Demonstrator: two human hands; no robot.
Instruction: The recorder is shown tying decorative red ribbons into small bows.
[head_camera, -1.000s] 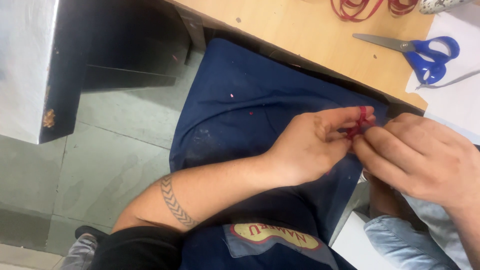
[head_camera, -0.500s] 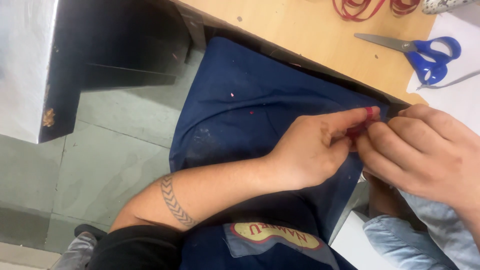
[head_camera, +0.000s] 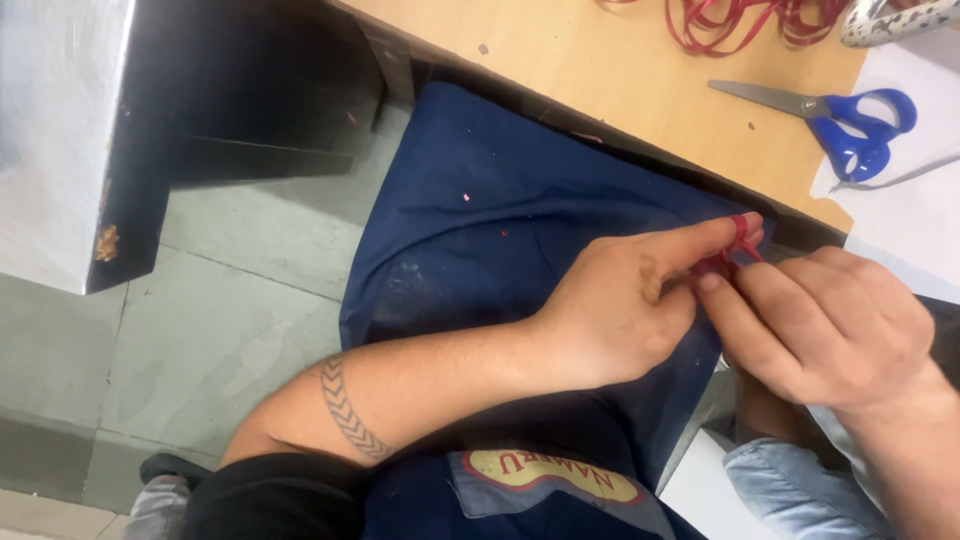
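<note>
Head view, looking down over my lap. My left hand and my right hand are meeting just below the worktop edge, fingertips touching, both pinching a small red piece of ribbon. My left forefinger is lying stretched along the piece; my right thumb and fingers are closing on it from the other side. The piece is sitting between the two hands, above the dark blue apron that is covering my knees. A few red scraps are lying on the apron cloth. On the wooden worktop, well apart from my hands, a pair of blue-handled scissors is lying closed beside a white sheet, and a loose tangle of red ribbon is resting at the far edge. A grey tiled floor is showing to my left.
</note>
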